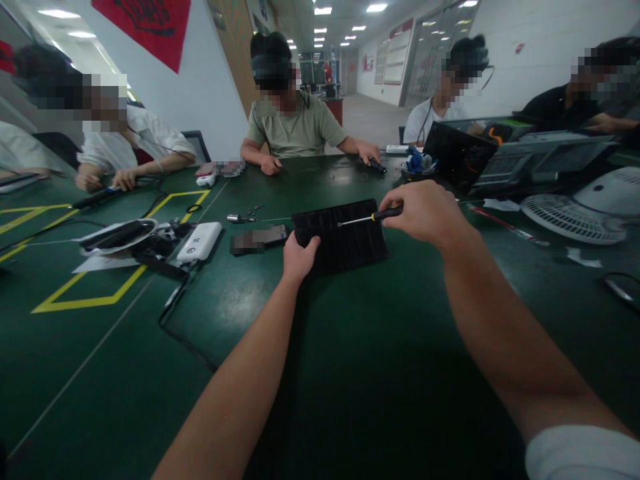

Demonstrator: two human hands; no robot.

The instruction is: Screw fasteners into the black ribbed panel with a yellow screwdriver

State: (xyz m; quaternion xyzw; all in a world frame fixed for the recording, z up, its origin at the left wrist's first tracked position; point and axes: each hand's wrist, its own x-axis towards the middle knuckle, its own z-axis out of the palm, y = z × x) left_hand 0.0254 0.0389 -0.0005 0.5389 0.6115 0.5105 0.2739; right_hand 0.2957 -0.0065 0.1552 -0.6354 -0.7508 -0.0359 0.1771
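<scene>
My left hand (301, 256) is closed on the left edge of a flat black rectangular panel (350, 250), its thumb lying over the face. In my right hand (417, 210) is a screwdriver (387, 213) with a black and yellow handle and a thin metal shaft. The shaft points left across the panel, and its tip is at a small round spot near the panel's upper middle. Whether the tip sits in a screw is too small to tell. Just left of the panel lies a phone (260, 239), and beyond it are small metal parts (240, 218).
A white power bank (200, 242) with a cable lies left, beside a coiled dark bundle (120, 237). To the right stand a white fan (575, 210) and a grey metal computer case (545, 160). Several people sit around the green table (240, 333).
</scene>
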